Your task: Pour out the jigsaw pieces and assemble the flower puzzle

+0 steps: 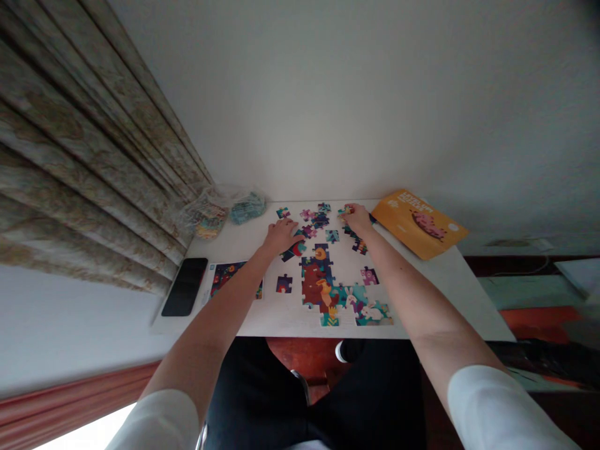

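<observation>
A partly joined jigsaw puzzle [315, 282] lies on the white table, showing a brown bear, a fox and white rabbits. My left hand [281, 236] rests palm down at its upper left with fingers spread, beside a dark piece with a red shape [294, 250]. At the far side, my right hand [358, 220] has its fingers closed on a small jigsaw puzzle piece [345, 210], partly hidden by the fingertips. Loose pieces [321, 219] lie between the hands. A purple piece [369, 275] sits near my right forearm, and a dark piece [284, 284] left of the joined part.
Clear plastic bags of pieces [247, 207] stand at the back left. A black phone [185, 287] lies at the left edge. My left forearm partly covers a printed picture sheet [225, 275]. A yellow packet [420, 224] leans at the back right near the wall [347, 112].
</observation>
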### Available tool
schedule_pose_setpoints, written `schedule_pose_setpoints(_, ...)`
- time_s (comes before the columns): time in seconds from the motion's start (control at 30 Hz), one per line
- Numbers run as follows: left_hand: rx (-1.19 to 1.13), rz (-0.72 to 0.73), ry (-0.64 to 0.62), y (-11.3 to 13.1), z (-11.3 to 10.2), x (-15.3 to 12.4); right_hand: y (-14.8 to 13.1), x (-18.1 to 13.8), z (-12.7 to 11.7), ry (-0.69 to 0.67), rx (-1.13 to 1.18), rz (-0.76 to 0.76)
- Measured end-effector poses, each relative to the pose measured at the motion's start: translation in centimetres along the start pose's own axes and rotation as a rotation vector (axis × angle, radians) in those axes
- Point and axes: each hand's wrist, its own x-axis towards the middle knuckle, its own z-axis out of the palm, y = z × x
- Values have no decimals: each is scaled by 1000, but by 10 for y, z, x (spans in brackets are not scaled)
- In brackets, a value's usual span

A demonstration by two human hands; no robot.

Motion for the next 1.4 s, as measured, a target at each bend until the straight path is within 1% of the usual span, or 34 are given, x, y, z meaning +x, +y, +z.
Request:
schedule_pose_setpoints(0.07,-24,2,-1,-3,1,0,7,-4,-5,45,-20,-56)
schedule_pose_setpoints(0.2,-62,24,-54,-8,1,0,10,-13,-9,27,9,-136)
schedule_pose_setpoints(0.27,-77,48,-84,-8,1,0,8,-17,-10,-8,117,-125)
schedule_pose_setpoints(0.37,-82,82,-87,-6,0,0,3,-24,-11,-47,387,-73)
schedule_pose_setpoints(0.47,-50,167,-75,0,-1,0,1,-36,-15,-60,602,-50)
schedule_pose_setpoints(0.53,-5,234,-57,6,-1,-2,0,-46,-19,-70,634,-45)
schedule_pose_setpoints(0.6,40,260,-30,12,0,-6,0,-55,-23,-58,618,-29)
schedule_pose_setpoints(0.77,65,200,19,18,4,-15,1,-72,-32,-49,706,16)
schedule_pose_setpoints(0.87,67,164,19,18,5,-17,1,-81,-38,-52,711,1)
schedule_pose_setpoints(0.97,54,140,70,23,3,-23,1,-94,-45,-58,696,-9)
schedule_pose_setpoints(1.07,18,135,169,33,1,-40,2,-111,-50,-60,652,-20)
schedule_pose_setpoints(1.17,-50,152,242,51,6,-72,4,-132,-52,-66,623,-37)
schedule_pose_setpoints(1.23,-122,224,245,67,14,-100,4,-149,-53,-72,620,-33)
schedule_pose_setpoints(1.27,-160,285,231,75,19,-115,5,-158,-54,-79,613,-29)
schedule_pose_setpoints(1.33,-222,382,215,91,28,-144,6,-179,-56,-112,590,-22)
schedule_pose_setpoints(1.4,-244,440,195,102,35,-169,9,-200,-59,-156,561,-18)
